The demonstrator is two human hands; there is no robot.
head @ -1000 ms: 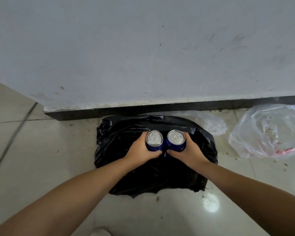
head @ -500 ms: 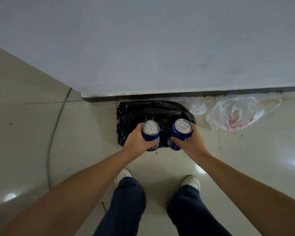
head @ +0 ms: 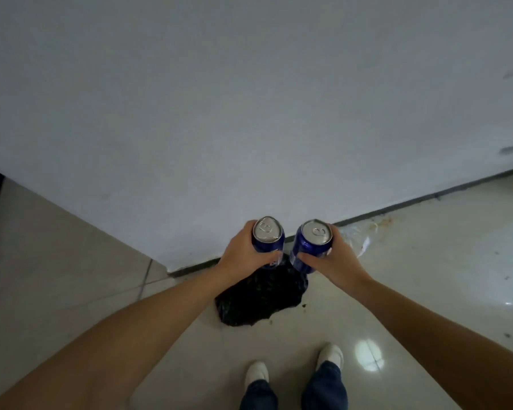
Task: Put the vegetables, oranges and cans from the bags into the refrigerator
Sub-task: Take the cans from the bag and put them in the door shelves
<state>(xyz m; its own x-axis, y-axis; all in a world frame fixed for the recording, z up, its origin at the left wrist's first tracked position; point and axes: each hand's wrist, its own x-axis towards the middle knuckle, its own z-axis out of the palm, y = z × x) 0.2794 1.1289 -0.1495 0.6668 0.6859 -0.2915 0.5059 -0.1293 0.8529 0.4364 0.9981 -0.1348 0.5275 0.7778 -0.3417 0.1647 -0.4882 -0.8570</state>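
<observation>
blue cans: left can (head: 267,238) and right can (head: 311,245), upright, just apart
left hand (head: 243,255): fingers wrapped round left can
right hand (head: 336,260): fingers wrapped round right can
black bag (head: 259,300): on floor below

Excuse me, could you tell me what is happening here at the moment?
A person stands on a tiled floor facing a white wall, holding two blue drink cans upright. The left hand grips the left can and the right hand grips the right can, side by side but apart. A crumpled black plastic bag lies on the floor below the hands. No refrigerator is in view, so neither can is put away yet.
</observation>
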